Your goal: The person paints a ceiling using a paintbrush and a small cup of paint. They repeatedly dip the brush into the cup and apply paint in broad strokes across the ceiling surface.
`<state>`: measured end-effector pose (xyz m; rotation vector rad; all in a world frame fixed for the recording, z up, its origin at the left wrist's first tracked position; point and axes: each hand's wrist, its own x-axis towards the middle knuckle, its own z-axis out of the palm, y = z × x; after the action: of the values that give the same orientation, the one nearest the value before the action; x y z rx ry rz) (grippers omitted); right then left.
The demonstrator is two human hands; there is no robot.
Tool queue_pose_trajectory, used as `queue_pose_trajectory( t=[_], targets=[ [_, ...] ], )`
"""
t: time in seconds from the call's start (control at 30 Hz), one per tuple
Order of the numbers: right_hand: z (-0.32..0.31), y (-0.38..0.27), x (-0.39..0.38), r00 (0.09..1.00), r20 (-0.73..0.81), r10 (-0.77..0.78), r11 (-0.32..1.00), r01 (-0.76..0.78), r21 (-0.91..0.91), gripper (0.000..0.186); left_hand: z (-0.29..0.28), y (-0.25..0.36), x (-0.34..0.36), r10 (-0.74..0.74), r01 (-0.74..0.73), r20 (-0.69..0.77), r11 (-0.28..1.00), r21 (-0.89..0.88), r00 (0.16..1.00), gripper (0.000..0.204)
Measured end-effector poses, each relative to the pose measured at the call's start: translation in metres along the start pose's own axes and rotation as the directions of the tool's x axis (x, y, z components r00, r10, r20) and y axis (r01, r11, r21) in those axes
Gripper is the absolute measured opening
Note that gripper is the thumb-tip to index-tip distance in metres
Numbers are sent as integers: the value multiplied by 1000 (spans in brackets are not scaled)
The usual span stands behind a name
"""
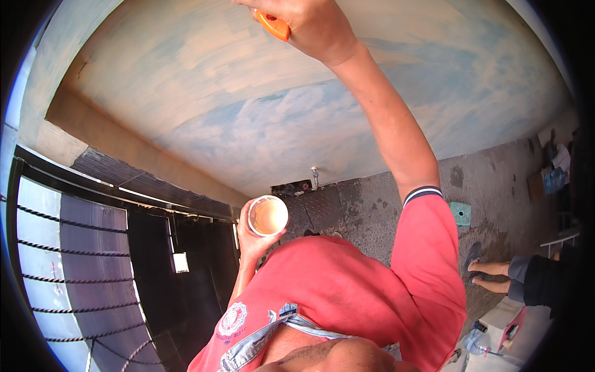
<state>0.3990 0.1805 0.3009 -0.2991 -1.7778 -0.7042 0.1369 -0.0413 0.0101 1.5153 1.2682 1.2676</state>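
My right hand [310,28] is raised at the top, closed on an orange handle [274,25]; the far end of that tool is out of sight. Behind it is a wall [204,74] painted in pale blue and cream cloud-like patches. My left hand [251,242] grips a white cup [268,216] of peach-coloured liquid, held low beside my red shirt.
A barred window [74,254] and dark metal door [192,273] line the left. A tap [315,177] stands low on the wall. On the grey pavement [384,229] are a green plastic object [460,214], another person's legs [496,276], and a box [503,319] beside a water bottle [477,341].
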Motion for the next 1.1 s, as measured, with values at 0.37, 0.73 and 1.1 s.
queue_pose_trajectory(
  t=[0.37,0.73,1.1],
  targets=[
    [-32,10,-2,996,49,71,993,-67,-92,20,5,1,5,16,-15,25,999,-49,1000,91],
    [-70,16,-4,988,54,145,972,-132,-195,20,8,-1,6,18,-16,39,999,-51,999,91],
    [-115,25,-10,965,92,247,943,-217,-251,19,8,-3,11,43,-39,70,998,-58,997,92]
  ],
)
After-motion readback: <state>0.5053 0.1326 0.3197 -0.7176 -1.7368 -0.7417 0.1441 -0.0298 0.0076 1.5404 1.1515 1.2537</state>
